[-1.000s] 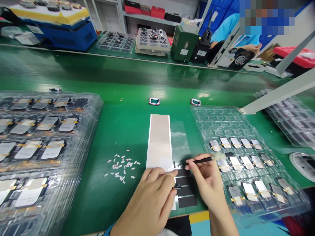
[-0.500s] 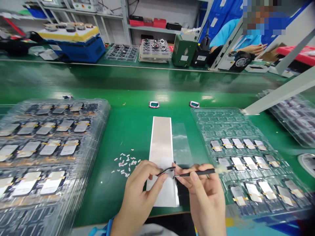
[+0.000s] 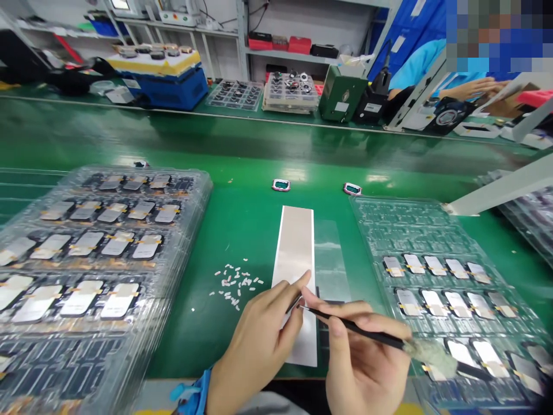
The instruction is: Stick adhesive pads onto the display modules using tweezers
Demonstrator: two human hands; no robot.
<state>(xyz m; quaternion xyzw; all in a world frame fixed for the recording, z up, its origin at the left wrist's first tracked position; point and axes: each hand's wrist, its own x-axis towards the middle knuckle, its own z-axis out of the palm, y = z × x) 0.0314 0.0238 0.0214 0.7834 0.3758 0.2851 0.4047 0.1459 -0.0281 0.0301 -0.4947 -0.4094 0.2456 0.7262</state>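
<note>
My right hand (image 3: 360, 360) grips black tweezers (image 3: 345, 324) whose tips meet my left hand's fingertips above a long silvery strip (image 3: 297, 253) lying on the green table. My left hand (image 3: 263, 337) has thumb and forefinger pinched at the tweezer tips; what sits between them is too small to see. A whitish wad is wrapped round the tweezers' rear end (image 3: 427, 353). Black pieces (image 3: 324, 331) lie partly hidden beside the strip under my hands.
A stack of clear trays (image 3: 86, 253) with silver parts fills the left. Another clear tray (image 3: 436, 276), partly filled, lies right. Small white scraps (image 3: 235, 279) litter the mat. Two pink-rimmed parts (image 3: 281, 184) rest further back. A co-worker's arm (image 3: 470, 89) shows far right.
My view has shifted left and down. Both hands have lifted slightly, and the tweezers now slant from lower right up to my left fingertips instead of lying level.
</note>
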